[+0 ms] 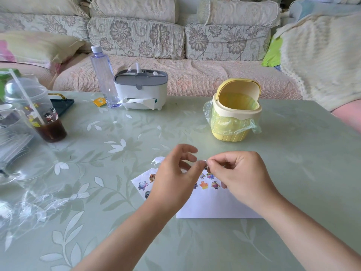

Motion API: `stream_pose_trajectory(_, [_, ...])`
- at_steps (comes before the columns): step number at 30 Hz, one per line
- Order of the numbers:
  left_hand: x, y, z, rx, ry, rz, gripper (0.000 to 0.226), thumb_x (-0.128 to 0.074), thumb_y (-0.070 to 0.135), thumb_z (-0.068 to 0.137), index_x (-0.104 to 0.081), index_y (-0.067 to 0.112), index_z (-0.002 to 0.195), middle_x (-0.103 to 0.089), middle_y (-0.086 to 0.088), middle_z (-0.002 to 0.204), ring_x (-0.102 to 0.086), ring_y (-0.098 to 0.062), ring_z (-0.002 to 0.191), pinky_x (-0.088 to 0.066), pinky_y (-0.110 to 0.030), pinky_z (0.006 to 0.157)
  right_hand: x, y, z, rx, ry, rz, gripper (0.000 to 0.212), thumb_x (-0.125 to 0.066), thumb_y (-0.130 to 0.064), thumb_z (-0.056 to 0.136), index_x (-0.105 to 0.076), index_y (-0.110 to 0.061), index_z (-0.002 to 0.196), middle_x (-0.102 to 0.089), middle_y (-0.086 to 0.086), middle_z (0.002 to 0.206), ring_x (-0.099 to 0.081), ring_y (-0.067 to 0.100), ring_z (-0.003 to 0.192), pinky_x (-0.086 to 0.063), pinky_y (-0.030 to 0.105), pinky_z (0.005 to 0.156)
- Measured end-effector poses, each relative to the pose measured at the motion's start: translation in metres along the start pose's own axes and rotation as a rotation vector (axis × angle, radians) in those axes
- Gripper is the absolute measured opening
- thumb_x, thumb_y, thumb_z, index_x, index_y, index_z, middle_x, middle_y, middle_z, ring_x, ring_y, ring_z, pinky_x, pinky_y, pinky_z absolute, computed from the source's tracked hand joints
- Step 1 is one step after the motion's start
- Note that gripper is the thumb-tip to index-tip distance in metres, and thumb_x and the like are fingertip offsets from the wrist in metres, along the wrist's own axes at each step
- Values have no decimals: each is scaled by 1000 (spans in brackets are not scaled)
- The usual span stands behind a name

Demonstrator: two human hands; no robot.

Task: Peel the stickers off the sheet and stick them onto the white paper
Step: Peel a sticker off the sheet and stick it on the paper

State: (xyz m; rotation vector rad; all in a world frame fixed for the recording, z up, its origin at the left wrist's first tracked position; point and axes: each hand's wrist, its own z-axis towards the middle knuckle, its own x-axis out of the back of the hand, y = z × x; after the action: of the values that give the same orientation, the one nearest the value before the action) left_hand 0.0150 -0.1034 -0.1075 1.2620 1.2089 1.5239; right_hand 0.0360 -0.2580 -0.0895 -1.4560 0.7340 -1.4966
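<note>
Head view. We are seeing both hands raised just above the table [293, 173], meeting over the far edge of the white paper [214, 206]. The right hand [240, 173] is pinching a small pale sticker [204, 162] between thumb and forefinger, with the other fingers curled in. The left hand [175, 173] is reaching a fingertip to the same scrap, its other fingers spread loose. Whether it is actually gripping, we cannot tell.

Risks, as we are judging them:
- The sticker is tiny and thin, so it could be folding onto itself or clinging to a fingertip between the two hands.
- Pressed down crooked, it may be overlapping the cartoon stickers [204, 185] sitting in a row near the paper's far edge.
- Nothing is pinning the paper, so a tacky lift could be dragging it.

The paper is lying flat toward the table's near edge, about midway along. A tilted sticker sheet [142, 185], or so we are taking it, is poking out at the paper's left corner, carrying colourful figures. The pinched sticker is looking pale and glossy, its design too small to read.
</note>
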Motion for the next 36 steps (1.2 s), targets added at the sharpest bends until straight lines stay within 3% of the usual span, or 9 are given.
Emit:
stream_pose_trajectory(5, [8, 0, 1, 28, -84, 16, 15, -70, 26, 92, -71, 17, 80, -63, 15, 57, -53, -2, 53, -41, -12, 54, -1, -2, 4, -57, -22, 64, 27, -68, -12, 91, -76, -26, 69, -55, -10, 43, -45, 12, 41, -42, 21, 49])
stream_pose_trajectory(12, [11, 1, -2, 56, -133, 77, 20, -68, 29, 93, -69, 19, 76, -68, 9, 61, -54, -3, 54, -45, -19, 59, -3, 3, 4, 58, -55, -138, 25, -65, -16, 89, -70, -28, 68, -64, -10, 52, -67, 31, 56, -55, 43, 59])
stream_pose_trajectory(16, [13, 3, -1, 100, -141, 61, 19, -68, 28, 93, -69, 16, 78, -69, 7, 63, -57, -3, 55, -52, -30, 69, -5, 1, 5, 16, -72, -81, 28, -63, -13, 91, -73, -24, 67, -65, -7, 54, -62, 16, 47, -59, 53, 64])
stream_pose_trajectory(19, [13, 2, -3, 87, -91, 80, 15, -69, 29, 92, -68, 19, 80, -65, 13, 62, -56, 0, 53, -48, -24, 63, -7, 1, 5, -34, -84, -21, 31, -63, -10, 92, -75, -25, 67, -66, -1, 57, -51, 14, 44, -57, 58, 64])
stream_pose_trajectory(21, [12, 0, -5, -37, 40, 172, 11, -74, 26, 88, -64, 23, 83, -64, 13, 71, -57, -2, 58, -41, -12, 56, -7, 3, 5, -27, -59, -15, 28, -65, -13, 92, -75, -25, 68, -66, -1, 57, -49, 15, 45, -58, 56, 65])
stream_pose_trajectory(25, [9, -3, -9, -288, 183, 323, 18, -76, 17, 84, -61, 24, 78, -62, 11, 70, -59, -10, 68, -41, -11, 56, -8, 6, 3, 51, 4, -61, 20, -69, -21, 89, -75, -26, 71, -63, 4, 55, -49, 16, 50, -55, 44, 60])
stream_pose_trajectory(28, [7, -2, -10, -138, 84, 193, 9, -71, 18, 89, -74, 24, 83, -70, 13, 67, -64, -5, 62, -47, -14, 58, -7, 5, 1, 125, 53, -139, 20, -71, -22, 89, -75, -29, 71, -60, -5, 49, -53, 16, 46, -47, 30, 53])
stream_pose_trajectory(31, [8, -1, -8, -7, -1, 68, 11, -69, 19, 91, -77, 22, 85, -73, 9, 66, -69, -7, 63, -55, -25, 61, -7, 3, -1, 179, 72, -212, 16, -71, -22, 88, -76, -29, 75, -63, -14, 53, -64, 19, 49, -52, 32, 56])
stream_pose_trajectory(36, [9, 1, -6, 38, -34, 10, 15, -66, 16, 93, -77, 15, 82, -73, 0, 63, -67, -8, 58, -51, -22, 53, -7, 0, -3, 325, 84, -319, 19, -71, -16, 88, -73, -25, 72, -56, -33, 59, -64, 2, 47, -49, 28, 54])
